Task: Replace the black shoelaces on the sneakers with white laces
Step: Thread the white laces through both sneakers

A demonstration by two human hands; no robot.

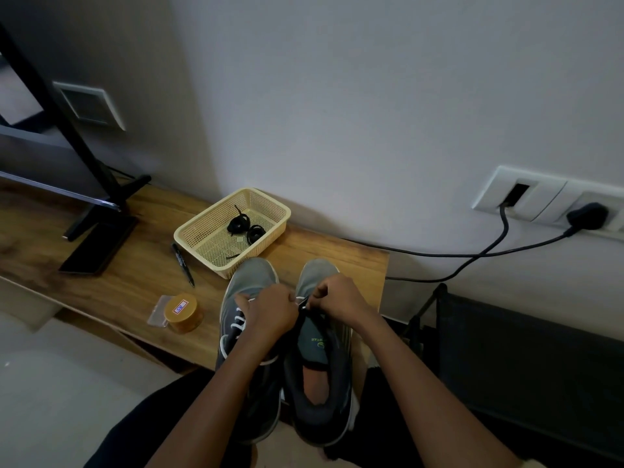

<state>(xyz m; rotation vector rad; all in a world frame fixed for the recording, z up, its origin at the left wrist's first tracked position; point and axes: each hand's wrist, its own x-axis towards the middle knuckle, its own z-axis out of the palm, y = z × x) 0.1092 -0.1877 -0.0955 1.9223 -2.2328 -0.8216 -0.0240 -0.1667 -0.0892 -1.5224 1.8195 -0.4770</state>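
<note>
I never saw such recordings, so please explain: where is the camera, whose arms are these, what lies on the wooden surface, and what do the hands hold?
No machine: a person wears one camera on the head, looking down at their own arms. The left hand and right hand meet over two sneakers. The left sneaker already has white laces; the right sneaker is open. The right hand pinches a lace end; what the left hand holds is hidden. On the wooden surface: a basket with black laces, a pen, a jar.

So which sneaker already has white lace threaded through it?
The sneaker beside the brown jar: white lace crosses its front. The other sneaker shows a bare tongue.
</note>
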